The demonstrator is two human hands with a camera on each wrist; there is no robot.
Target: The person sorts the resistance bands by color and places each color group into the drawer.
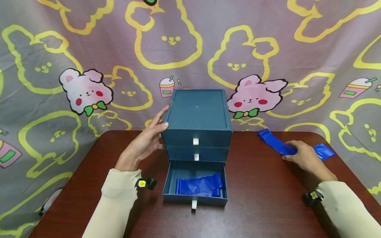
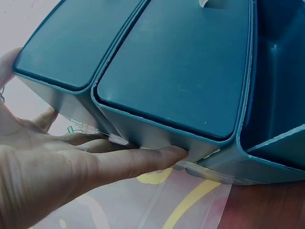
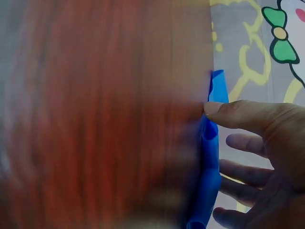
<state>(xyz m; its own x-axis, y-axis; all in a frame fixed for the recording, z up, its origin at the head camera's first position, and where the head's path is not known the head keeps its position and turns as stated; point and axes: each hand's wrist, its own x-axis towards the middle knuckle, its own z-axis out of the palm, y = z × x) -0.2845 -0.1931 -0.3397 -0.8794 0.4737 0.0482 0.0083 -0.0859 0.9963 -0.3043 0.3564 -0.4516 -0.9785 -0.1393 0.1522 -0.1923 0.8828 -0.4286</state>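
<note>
A teal three-drawer box (image 1: 196,110) stands in the middle of the table, its bottom drawer (image 1: 171,178) pulled out. A folded blue strip (image 1: 197,185) lies in that drawer. My left hand (image 1: 146,138) rests on the box's left side; in the left wrist view its fingers (image 2: 138,162) lie extended along the side wall. At the right, my right hand (image 1: 306,157) is over another long blue strip (image 1: 274,142) on the table. The right wrist view shows the thumb at this strip (image 3: 207,191) and the other fingers loosely bent and spread beside it.
White pull tabs (image 1: 195,141) stick out from the drawer fronts. The brown table (image 1: 256,205) ends at a patterned cloth (image 1: 208,39) hanging behind and at the sides. The right strip's far end (image 1: 323,151) lies beyond the right hand, near the table's right edge.
</note>
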